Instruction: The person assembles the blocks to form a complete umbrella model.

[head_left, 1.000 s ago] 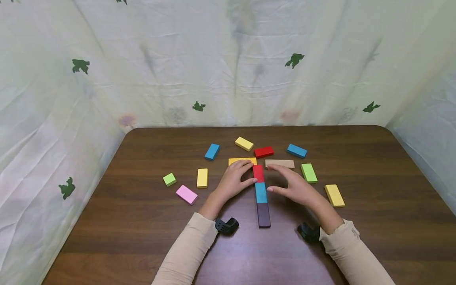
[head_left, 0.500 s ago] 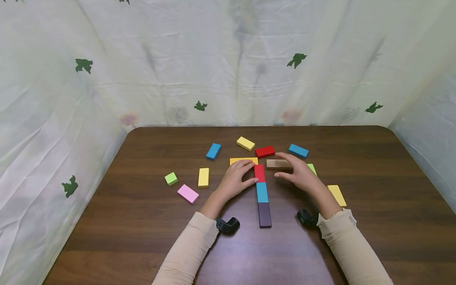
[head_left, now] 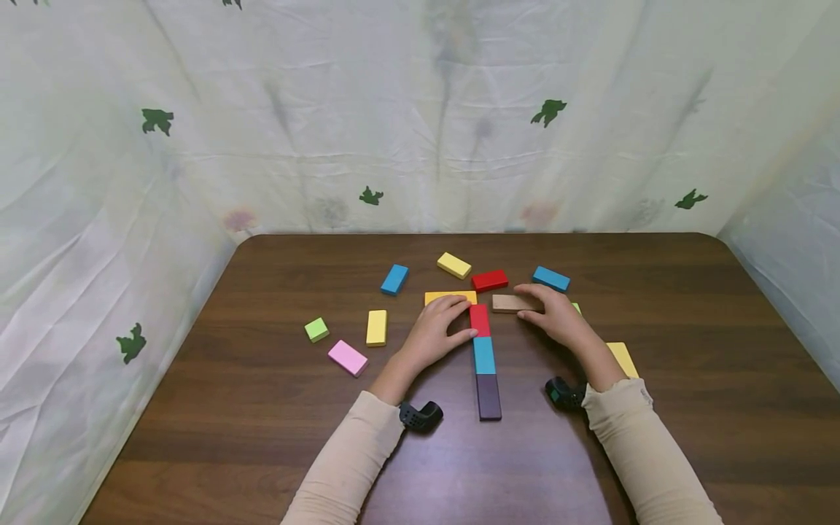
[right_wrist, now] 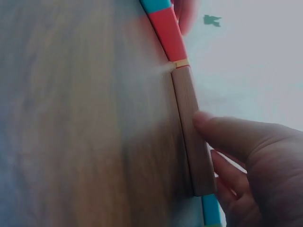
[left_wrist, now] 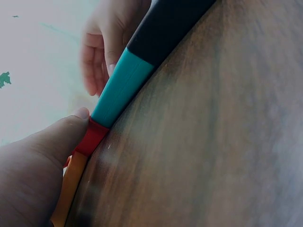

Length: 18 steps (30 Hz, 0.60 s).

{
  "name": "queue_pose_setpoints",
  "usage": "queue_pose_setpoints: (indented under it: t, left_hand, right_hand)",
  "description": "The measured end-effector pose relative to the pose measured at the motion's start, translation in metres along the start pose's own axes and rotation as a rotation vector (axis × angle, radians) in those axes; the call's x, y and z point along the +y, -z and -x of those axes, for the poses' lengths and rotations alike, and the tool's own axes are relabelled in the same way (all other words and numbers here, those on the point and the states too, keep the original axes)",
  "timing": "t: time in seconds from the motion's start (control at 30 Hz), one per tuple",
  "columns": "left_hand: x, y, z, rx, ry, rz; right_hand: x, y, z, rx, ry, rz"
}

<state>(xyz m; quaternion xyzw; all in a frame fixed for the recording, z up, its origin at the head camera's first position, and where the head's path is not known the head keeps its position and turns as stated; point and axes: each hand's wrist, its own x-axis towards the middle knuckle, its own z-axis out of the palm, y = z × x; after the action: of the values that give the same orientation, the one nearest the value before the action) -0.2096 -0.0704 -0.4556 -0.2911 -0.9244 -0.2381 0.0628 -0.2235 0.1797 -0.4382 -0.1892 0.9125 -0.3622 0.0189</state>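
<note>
Three blocks lie end to end in a column: a red block [head_left: 480, 322], a teal block [head_left: 484, 356] and a dark purple block [head_left: 488, 397]. An orange-yellow block [head_left: 453, 296] lies crosswise at the upper left of the red one. My left hand [head_left: 433, 329] holds the red block, thumb at its near end and fingertips at its far end. To the right, my right hand [head_left: 556, 315] grips a tan wooden block [head_left: 507, 303], the thumb on its near side and the fingers around its far side. The right wrist view shows this tan block [right_wrist: 189, 132] lying flat.
Around the hands lie a red block [head_left: 489, 281], blue blocks [head_left: 394, 279] and yellow blocks [head_left: 377, 328]. A pink block [head_left: 348, 358] and a small green block [head_left: 316, 329] are at the left. My right arm partly covers a yellow block [head_left: 622, 359].
My right hand has left the column's side, moved right and taken hold of the tan block. The left hand has stayed at the red block.
</note>
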Motion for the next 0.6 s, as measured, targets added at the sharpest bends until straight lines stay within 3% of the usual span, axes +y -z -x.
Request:
queue_pose_setpoints:
  t: [0.6]
  left_hand:
    - [-0.0005,0.0,0.0003,0.0,0.001,0.002]
  right_hand:
    - [-0.0007,-0.0006,-0.0083,-0.009,0.039,0.05]
